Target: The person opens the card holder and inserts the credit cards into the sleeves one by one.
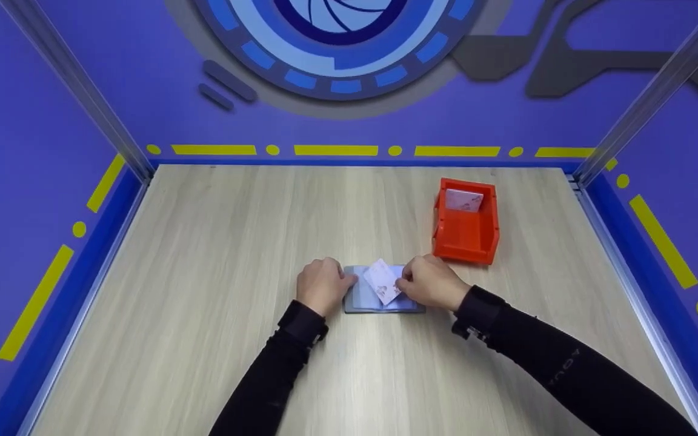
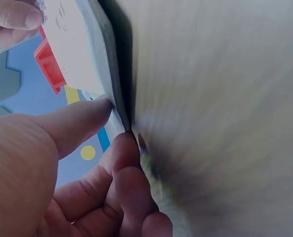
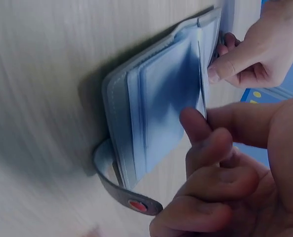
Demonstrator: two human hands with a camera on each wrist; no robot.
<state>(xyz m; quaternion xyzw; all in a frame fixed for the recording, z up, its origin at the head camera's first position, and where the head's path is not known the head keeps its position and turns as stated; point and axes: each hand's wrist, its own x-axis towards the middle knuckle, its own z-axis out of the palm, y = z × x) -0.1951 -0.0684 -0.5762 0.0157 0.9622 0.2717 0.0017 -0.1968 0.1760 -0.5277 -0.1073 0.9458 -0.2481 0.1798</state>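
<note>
A grey card holder (image 1: 358,300) lies spread open on the table, showing clear plastic sleeves (image 3: 166,103). Its strap (image 3: 117,193), with a red snap button, sticks out at one side in the right wrist view. My left hand (image 1: 323,286) pinches the holder's left edge, thumb on top and fingers curled at the rim. Between thumb and index finger, my right hand (image 1: 434,281) pinches a pale pink printed card (image 1: 380,280). That card is tilted over the middle of the open holder and appears nearly edge-on in the right wrist view.
An orange-red plastic bin (image 1: 465,239) stands behind my right hand. Another pale pink card (image 1: 463,200) leans against its back wall. The wood-grain table (image 1: 222,242) is bordered by blue panels (image 1: 34,151) at the back and sides.
</note>
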